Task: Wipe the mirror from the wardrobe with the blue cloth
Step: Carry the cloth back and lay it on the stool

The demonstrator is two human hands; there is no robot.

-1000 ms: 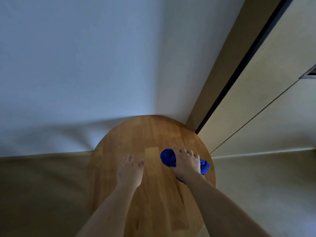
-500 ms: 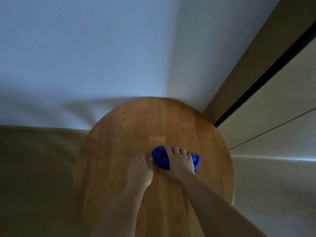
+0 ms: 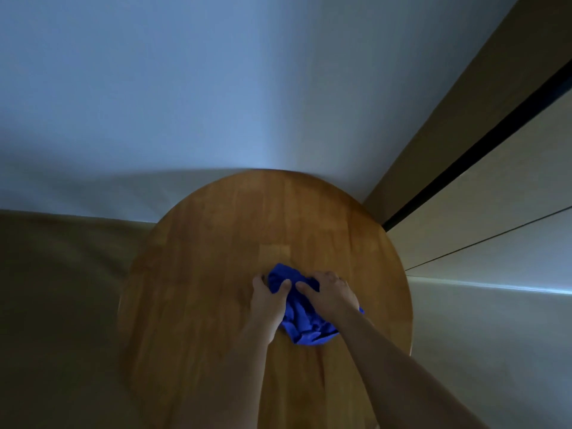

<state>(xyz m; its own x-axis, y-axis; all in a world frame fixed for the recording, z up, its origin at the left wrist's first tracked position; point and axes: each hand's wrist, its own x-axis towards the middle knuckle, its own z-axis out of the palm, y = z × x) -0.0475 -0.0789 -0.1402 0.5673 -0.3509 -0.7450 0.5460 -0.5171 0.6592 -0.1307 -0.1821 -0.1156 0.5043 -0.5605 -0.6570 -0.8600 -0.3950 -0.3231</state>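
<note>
A crumpled blue cloth (image 3: pixel 301 317) lies on a round wooden table (image 3: pixel 235 236), near its middle. My left hand (image 3: pixel 266 300) grips the cloth's left edge, thumb curled over the fabric. My right hand (image 3: pixel 329 294) grips the cloth from the right, fingers curled into it. Both hands hold the cloth against the tabletop. The wardrobe (image 3: pixel 495 168) stands at the right, showing beige panels and a dark vertical gap. No mirror surface shows in this view.
A pale wall (image 3: pixel 185 88) rises behind the table. Beige floor (image 3: pixel 55 289) lies to the left of the table and continues on the right below the wardrobe. The table's right edge sits close to the wardrobe front.
My left hand moved right from the bare tabletop onto the cloth and took hold of it. My right hand drew the cloth towards the table's middle. The camera tilted down.
</note>
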